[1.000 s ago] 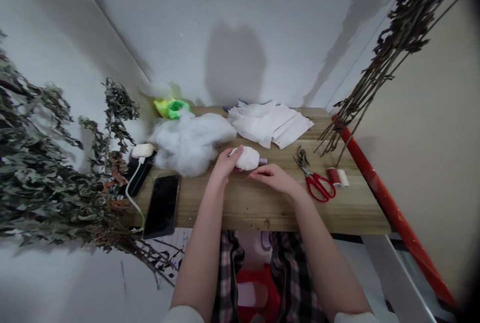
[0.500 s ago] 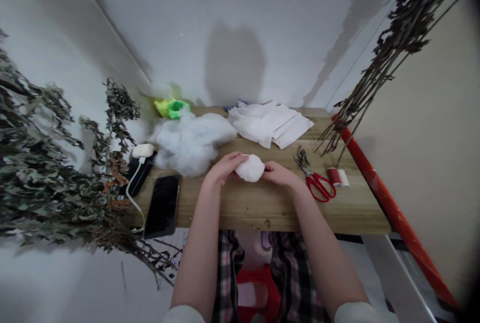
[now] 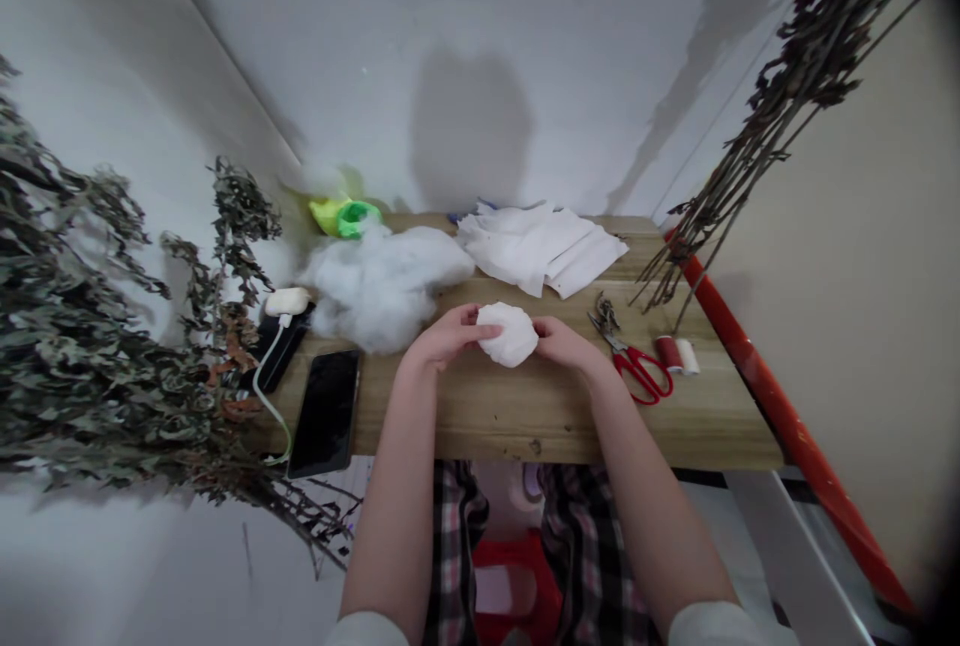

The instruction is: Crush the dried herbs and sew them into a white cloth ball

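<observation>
A rounded white stuffed cloth piece [image 3: 508, 336] is held between both hands above the wooden table. My left hand [image 3: 454, 334] grips its left side, thumb lying across the front. On the opposite edge, my right hand [image 3: 559, 342] pinches it, with the fingertips partly hidden behind. Loose white stuffing [image 3: 386, 286] lies beyond my left hand. Behind the held piece rests a stack of white cloth [image 3: 536, 244]. Red-handled scissors [image 3: 636, 366] lie to the right of my right hand, beside a dark red thread spool [image 3: 668, 354] and a white thread spool [image 3: 688, 356].
A black phone [image 3: 325, 414] lies at the table's left front, near a white case [image 3: 286, 301] with a cable. A yellow-green object [image 3: 345, 216] sits at the back left. Dried plants hang on the left [image 3: 97, 356] and right [image 3: 780, 96]. The wall stands behind the table [image 3: 480, 431].
The white cloth piece has shifted slightly right and turned, now showing a broader face. My left thumb has moved lower across its front. The things on the table stay put.
</observation>
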Available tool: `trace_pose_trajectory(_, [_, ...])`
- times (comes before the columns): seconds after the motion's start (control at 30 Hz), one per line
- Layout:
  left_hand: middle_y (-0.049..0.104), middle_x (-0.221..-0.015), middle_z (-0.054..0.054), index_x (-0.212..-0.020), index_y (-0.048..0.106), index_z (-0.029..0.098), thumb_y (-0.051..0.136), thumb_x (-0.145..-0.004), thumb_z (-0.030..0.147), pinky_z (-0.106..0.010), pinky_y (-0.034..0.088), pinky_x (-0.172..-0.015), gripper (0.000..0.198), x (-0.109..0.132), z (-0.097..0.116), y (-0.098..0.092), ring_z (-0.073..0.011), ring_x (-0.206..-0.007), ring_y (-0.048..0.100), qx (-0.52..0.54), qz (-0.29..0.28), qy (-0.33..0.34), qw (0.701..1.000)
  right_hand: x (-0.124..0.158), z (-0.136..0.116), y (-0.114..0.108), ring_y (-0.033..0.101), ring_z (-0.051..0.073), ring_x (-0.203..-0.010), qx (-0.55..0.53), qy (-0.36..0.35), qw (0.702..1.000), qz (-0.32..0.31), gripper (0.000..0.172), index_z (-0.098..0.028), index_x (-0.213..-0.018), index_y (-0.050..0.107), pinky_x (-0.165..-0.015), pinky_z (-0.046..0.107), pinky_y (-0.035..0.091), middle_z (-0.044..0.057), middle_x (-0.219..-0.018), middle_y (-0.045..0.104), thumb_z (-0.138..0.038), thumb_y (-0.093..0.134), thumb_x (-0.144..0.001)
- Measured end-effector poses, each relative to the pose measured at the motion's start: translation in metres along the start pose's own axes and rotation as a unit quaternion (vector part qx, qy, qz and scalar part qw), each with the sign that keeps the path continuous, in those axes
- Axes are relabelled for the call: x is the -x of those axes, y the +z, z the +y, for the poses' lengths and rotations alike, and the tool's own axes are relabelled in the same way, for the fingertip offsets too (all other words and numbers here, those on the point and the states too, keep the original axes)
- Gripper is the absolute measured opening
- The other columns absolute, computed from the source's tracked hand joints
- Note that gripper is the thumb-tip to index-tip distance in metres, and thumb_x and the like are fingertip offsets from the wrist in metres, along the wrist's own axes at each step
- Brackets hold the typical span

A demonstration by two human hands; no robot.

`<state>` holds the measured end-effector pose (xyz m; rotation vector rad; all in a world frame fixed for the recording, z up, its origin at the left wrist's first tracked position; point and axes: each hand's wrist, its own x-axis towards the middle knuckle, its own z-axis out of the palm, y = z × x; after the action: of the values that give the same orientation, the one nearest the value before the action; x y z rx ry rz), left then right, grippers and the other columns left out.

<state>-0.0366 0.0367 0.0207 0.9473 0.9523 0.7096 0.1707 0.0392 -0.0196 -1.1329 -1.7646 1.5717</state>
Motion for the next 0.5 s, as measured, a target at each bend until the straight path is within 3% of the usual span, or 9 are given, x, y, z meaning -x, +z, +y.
trace_pose_trajectory(0.13, [0.07,-0.101,-0.011,-0.102,0.068,0.011,0.081,-0.06,0.03,-0.029,0.046,-0.078,0.048,-0.0001,0.0005,-0.0021,-0.0177,-0.087,0.062,-0.037,-0.034,0.002,0.999,-0.0008,-0.0028,0.0016,0.062,0.02,-0.086,-0.018,0.002,1.0,-0.006,0.03,-0.015,-0.096,0.07,-0.088,0.036,0.046,0.006,-0.094,0.072,-0.022,0.061,-0.068])
trace_pose_trajectory(0.23, [0.07,-0.1,-0.01,-0.103,0.069,0.012,0.079,-0.063,0.034,-0.029,0.046,-0.077,0.047,-0.0004,-0.0005,-0.0041,-0.0177,-0.085,0.062,-0.065,-0.04,-0.001,0.997,-0.002,-0.0013,0.0008,0.057,0.016,-0.07,-0.017,0.02,1.0,-0.004,0.027,-0.015,-0.094,0.069,-0.072,0.03,0.046,0.003,-0.081,0.069,-0.029,0.059,-0.072])
trace_pose_trajectory(0.33, [0.071,-0.098,-0.009,-0.105,0.069,0.013,0.077,-0.065,0.037,-0.029,0.046,-0.077,0.047,-0.0004,-0.0022,-0.0051,-0.018,-0.084,0.062,-0.105,-0.051,-0.007,0.993,-0.0035,0.003,-0.002,0.045,0.011,-0.058,-0.008,0.037,0.999,0.003,0.03,-0.015,-0.09,0.067,-0.057,0.025,0.039,0.0,-0.07,0.062,-0.041,0.056,-0.077])
trace_pose_trajectory(0.5, [0.072,-0.092,-0.007,-0.096,0.072,0.012,0.075,-0.065,0.038,-0.026,0.044,-0.072,0.041,0.0006,-0.0024,-0.0029,-0.0169,-0.079,0.061,-0.167,-0.057,-0.034,0.984,-0.0055,0.0033,-0.0052,0.04,0.01,-0.059,0.032,0.019,0.999,0.04,0.042,-0.014,-0.076,0.062,-0.055,0.023,0.034,-0.001,-0.066,0.054,-0.055,0.054,-0.079])
